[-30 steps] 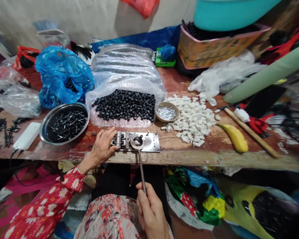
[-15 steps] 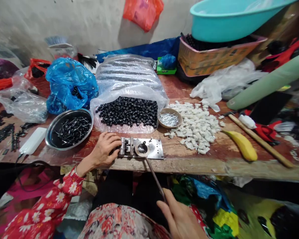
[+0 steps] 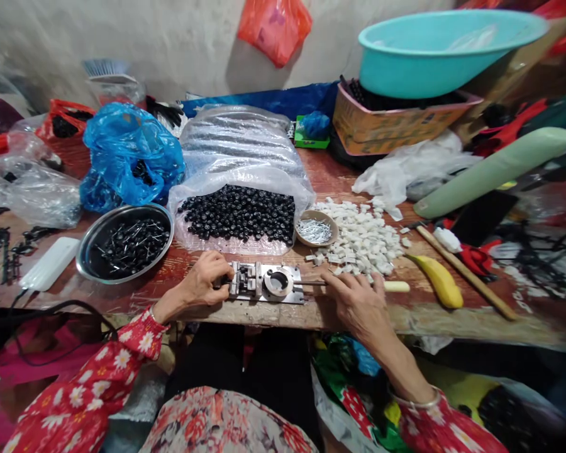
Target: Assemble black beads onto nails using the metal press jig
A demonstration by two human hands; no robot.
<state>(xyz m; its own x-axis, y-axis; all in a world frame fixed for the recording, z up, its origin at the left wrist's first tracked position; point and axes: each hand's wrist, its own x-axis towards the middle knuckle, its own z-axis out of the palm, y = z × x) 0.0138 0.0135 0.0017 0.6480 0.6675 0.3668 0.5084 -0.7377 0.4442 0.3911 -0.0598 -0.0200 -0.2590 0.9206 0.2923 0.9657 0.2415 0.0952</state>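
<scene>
Hands gripping a steel jig (image 3: 264,283) on the desk (image 3: 273,316)
Left hand (image 3: 199,280) clasps the jig's end; right hand (image 3: 353,299) holds a thin metal rod (image 3: 309,283) beside white cubes (image 3: 363,239).

your camera sits on your head, facing forward and down. you see the table (image 3: 358,318) from close above, with your left hand (image 3: 199,282) and right hand (image 3: 357,303) in view.

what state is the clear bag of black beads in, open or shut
Open: the clear plastic bag is spread wide at its mouth, and the black beads lie uncovered inside it.
</scene>
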